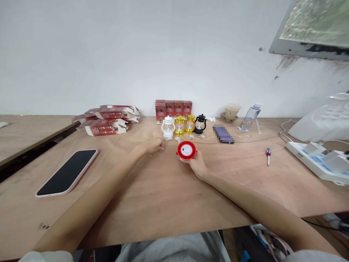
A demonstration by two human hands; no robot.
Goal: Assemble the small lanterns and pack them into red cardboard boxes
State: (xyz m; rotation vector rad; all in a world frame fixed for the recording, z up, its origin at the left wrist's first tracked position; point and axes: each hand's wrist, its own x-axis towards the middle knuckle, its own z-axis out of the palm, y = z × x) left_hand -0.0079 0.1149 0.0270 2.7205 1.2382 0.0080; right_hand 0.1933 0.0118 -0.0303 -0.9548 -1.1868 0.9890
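In my right hand [199, 165] is a small red lantern [179, 150], tipped so that its round underside with a white centre faces me. My left hand [154, 145] is closed at the fingertips on a thin bent metal wire [163, 152]; how the wire sits in the fingers is partly hidden. Just beyond the hands a white lantern [168, 131], two gold lanterns [179, 132] and a black lantern [200, 130] stand upright in a row. Small metallic bits [179, 139] lie in front of them.
Red printed boxes [178, 107] stand behind the lanterns, and flattened ones [106, 128] are piled at left. A pink-edged phone [68, 173] lies left. To the right are a blurred phone [223, 134], a cup [231, 111], a bottle [250, 118], a screwdriver [268, 154] and a power strip [313, 163].
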